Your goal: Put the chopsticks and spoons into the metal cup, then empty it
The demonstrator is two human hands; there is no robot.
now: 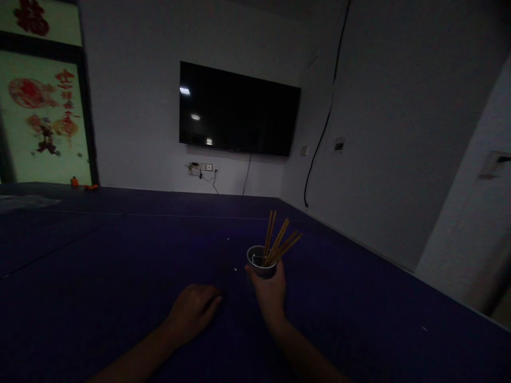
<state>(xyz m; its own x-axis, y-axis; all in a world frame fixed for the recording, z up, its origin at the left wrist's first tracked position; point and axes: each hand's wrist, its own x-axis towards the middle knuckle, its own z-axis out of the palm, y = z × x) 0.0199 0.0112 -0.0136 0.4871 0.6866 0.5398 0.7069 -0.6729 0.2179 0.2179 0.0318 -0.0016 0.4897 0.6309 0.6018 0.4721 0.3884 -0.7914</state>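
My right hand (pixel 271 292) is wrapped round a small grey cup (pixel 259 262) that stands upright on the dark blue surface (pixel 120 255). Several thin wooden sticks (pixel 279 239) stand in the cup and lean to the right. My left hand (pixel 194 311) rests palm down on the surface a little to the left of the cup, its fingers loosely curled and holding nothing. The room is dim.
A black screen (pixel 239 109) hangs on the far white wall above a socket with cables (pixel 202 169). A black cable (pixel 327 117) runs down the right wall. Small orange objects (pixel 82 184) lie at the far left edge, below a window with red decorations (pixel 43 117).
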